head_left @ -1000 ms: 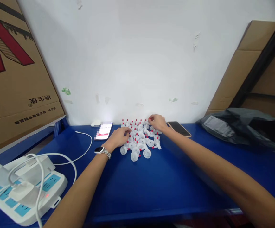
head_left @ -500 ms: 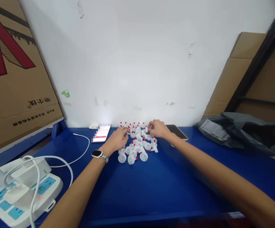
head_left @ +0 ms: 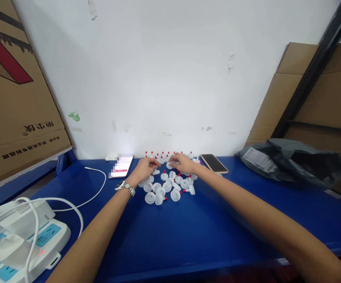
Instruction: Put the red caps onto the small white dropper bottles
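Cardboard box (head_left: pixel 14 98), far left: red-and-black graphic and upside-down dark Chinese print in a large line and a smaller line, neither legible; grey bag (head_left: pixel 294 163), right: white label (head_left: pixel 257 159) with print too small to read; lit phone (head_left: pixel 121 166), screen blurred.
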`<move>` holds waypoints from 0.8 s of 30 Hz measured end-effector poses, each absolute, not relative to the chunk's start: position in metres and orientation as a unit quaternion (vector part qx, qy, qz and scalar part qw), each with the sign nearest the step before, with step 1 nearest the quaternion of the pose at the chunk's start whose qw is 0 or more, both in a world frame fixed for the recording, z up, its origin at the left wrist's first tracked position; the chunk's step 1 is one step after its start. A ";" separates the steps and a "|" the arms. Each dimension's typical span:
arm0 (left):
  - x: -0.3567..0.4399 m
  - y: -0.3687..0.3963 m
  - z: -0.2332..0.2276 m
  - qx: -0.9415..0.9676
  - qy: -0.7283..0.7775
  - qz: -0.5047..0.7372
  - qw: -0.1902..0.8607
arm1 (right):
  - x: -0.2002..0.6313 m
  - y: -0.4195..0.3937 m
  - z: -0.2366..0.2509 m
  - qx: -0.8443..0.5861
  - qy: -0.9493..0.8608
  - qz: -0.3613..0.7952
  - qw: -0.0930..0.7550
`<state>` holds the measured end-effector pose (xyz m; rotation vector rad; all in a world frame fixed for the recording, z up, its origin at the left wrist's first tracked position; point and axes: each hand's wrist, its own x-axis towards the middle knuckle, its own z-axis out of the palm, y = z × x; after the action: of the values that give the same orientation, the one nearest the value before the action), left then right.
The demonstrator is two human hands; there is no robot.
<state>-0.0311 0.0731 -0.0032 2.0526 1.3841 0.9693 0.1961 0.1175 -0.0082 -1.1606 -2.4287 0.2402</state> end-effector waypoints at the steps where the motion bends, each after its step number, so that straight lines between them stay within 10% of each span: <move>1: -0.030 0.075 -0.003 0.736 0.509 0.371 0.247 | 0.199 0.118 -0.008 -0.424 -0.870 0.089 0.237; 24: -0.022 0.103 -0.004 0.745 0.596 0.294 0.065 | 0.172 0.151 -0.003 -0.494 -0.843 0.067 0.200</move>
<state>-0.0221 0.1034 -0.0039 2.2477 1.7978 0.8880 0.1721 0.1509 -0.0035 -1.3815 -2.3578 0.1860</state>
